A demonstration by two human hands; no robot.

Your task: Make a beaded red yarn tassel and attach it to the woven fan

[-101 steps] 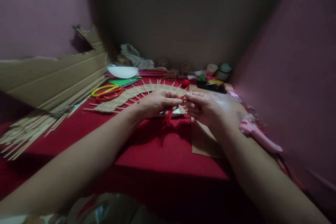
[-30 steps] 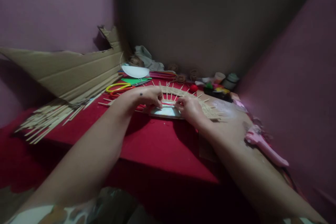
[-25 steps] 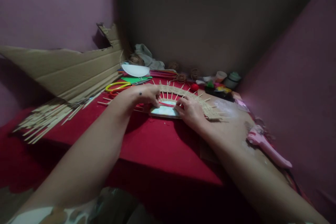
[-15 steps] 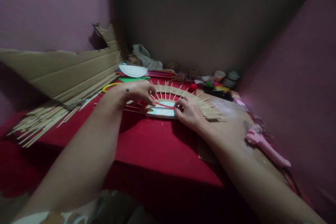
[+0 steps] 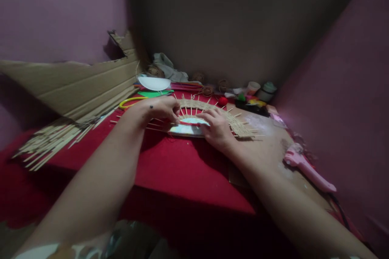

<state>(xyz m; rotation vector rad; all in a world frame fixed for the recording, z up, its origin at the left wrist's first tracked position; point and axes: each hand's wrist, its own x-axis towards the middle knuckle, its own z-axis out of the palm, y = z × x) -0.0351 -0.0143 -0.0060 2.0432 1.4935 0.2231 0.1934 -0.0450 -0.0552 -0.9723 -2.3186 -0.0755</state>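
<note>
Smooth purple walls [image 5: 343, 73] are standing at either side, and a dark surface [image 5: 243, 24] is filling the space behind. Red cloth [image 5: 176, 170] is covering the table, hanging over its near edge. On the left, a ribbed sheet of cardboard [image 5: 91, 79] with a ragged upper edge is leaning beside a loose bundle of thin, pale sticks [image 5: 50, 141]. On the right, a flat brown board [image 5: 275, 143] is lying under part of a woven arch [image 5: 231, 118], a coarse, straw-coloured band threaded over sticks that are radiating like spokes.

Within the arch, at the middle of the table, a glossy panel [image 5: 186, 130] is lying flat, straight along its near side and curving along its far side. The left hand [image 5: 164, 108] is bending over its left end and the right hand [image 5: 217, 127] is resting across its right end. A pink, pistol-shaped plastic tool [image 5: 310, 172] is lying on its side at far right. Behind, a white half-round piece [image 5: 154, 83] is showing near coils of rough brown twine [image 5: 207, 90] and a fuzzy red ball [image 5: 223, 101].

Thinnest of all, a soft red strand [image 5: 191, 124] is stretching over the panel between both hands. The left thumb and fingers are pinching together on one end; whether the right fingertips are gripping or merely pressing, I cannot tell.
</note>
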